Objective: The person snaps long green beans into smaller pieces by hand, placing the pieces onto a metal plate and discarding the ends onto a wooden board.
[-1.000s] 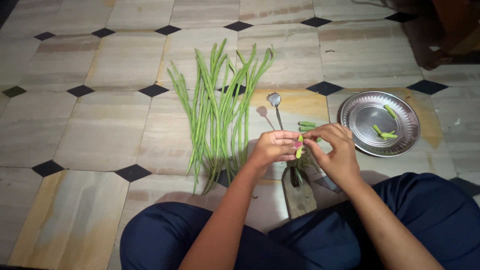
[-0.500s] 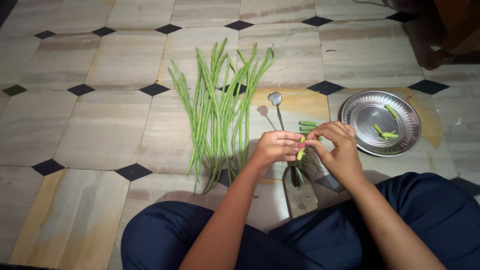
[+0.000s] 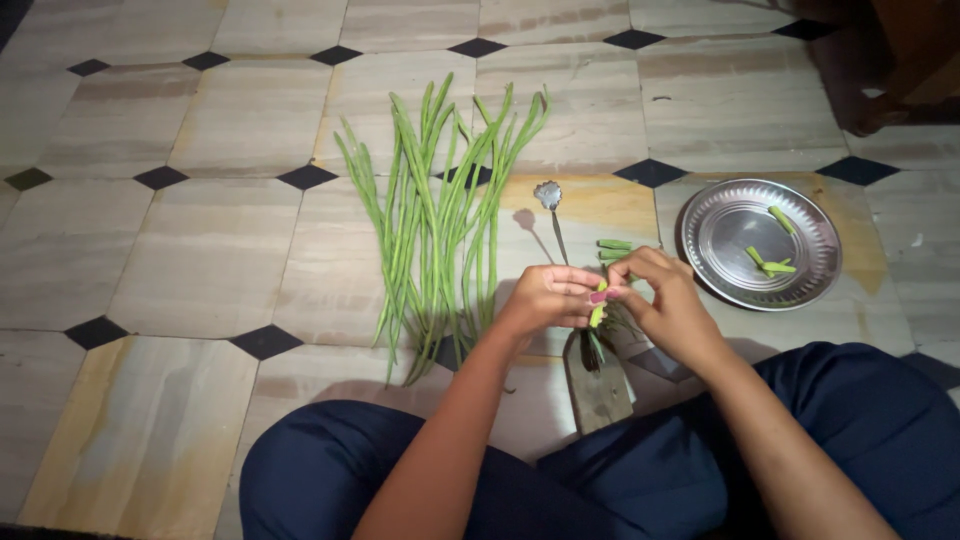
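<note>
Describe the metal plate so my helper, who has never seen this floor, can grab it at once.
On the beige tiled floor with black diamond insets, look right of the long green bean pods and past the upright floor cutter. The round silver steel plate lies there, the only shiny dish, holding a few short green bean pieces.

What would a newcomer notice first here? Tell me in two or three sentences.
First the long green beans, fanned out on the tiled floor ahead of the seated person. Next the two hands, left hand and right hand, meeting over a floor-standing blade and pinching a short bean piece. To the right lies a steel plate with a few cut pieces.
</note>
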